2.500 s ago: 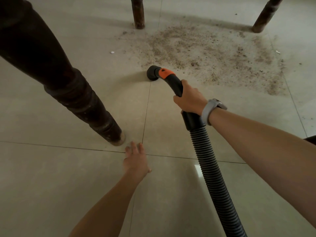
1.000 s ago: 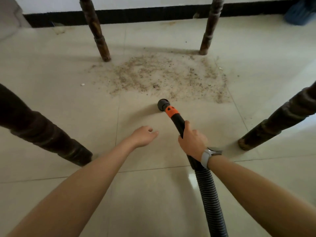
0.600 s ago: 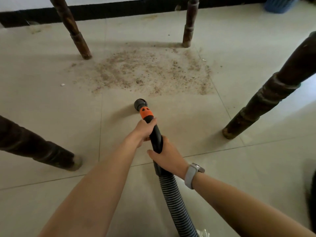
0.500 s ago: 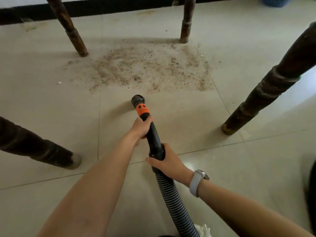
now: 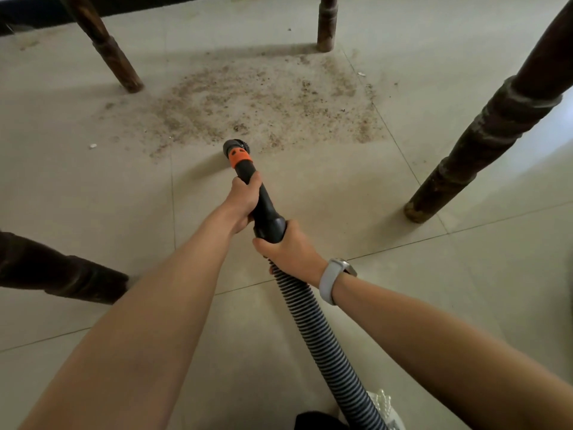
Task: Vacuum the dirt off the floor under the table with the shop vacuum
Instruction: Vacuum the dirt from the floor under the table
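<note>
Both hands are on the vacuum nozzle [image 5: 262, 206], a black tube with an orange collar [image 5: 240, 156] near its tip. The left hand [image 5: 243, 200] is wrapped around the narrow part just behind the collar, fingers curled over the top. The right hand [image 5: 290, 251], with a pale wristband [image 5: 330, 280] and watch on its wrist, is clamped around the wider black cuff where the ribbed hose [image 5: 322, 342] joins, and the hose trails back toward the bottom edge of the view. The round mouth of the nozzle [image 5: 235, 145] sits at the near edge of the dirt [image 5: 257, 97], a wide scatter of brown crumbs spread over the pale tiled floor [image 5: 465, 290]; whether the mouth actually touches the tile is hard to tell from this angle. Four dark wooden table legs frame the patch: the far left leg [image 5: 108, 48] and the far right leg [image 5: 327, 24] stand beyond the dirt, the near right leg [image 5: 483, 128] rises thick and carved to the right of the nozzle, and the near left leg [image 5: 62, 271] crosses the left edge. A small white scrap [image 5: 92, 146] lies on the tile left of the dirt, apart from it. A black baseboard [image 5: 28, 17] runs along the top left.
</note>
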A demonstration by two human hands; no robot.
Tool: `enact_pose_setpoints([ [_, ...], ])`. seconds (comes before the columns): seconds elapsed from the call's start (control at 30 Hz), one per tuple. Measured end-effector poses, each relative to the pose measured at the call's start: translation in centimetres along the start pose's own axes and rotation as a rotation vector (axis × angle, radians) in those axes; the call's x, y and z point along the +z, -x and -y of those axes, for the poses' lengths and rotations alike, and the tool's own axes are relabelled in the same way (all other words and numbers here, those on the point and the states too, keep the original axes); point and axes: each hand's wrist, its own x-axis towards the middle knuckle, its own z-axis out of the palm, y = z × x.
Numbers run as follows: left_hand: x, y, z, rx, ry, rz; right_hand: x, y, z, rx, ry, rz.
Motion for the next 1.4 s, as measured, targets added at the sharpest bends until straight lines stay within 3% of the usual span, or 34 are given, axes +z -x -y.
enact_pose_setpoints([
  [1.4, 9.9, 2.4, -0.1, 0.057, -0.116, 0.269, -5.8, 1.8, -4.3, 0.146, -0.159, -0.228],
])
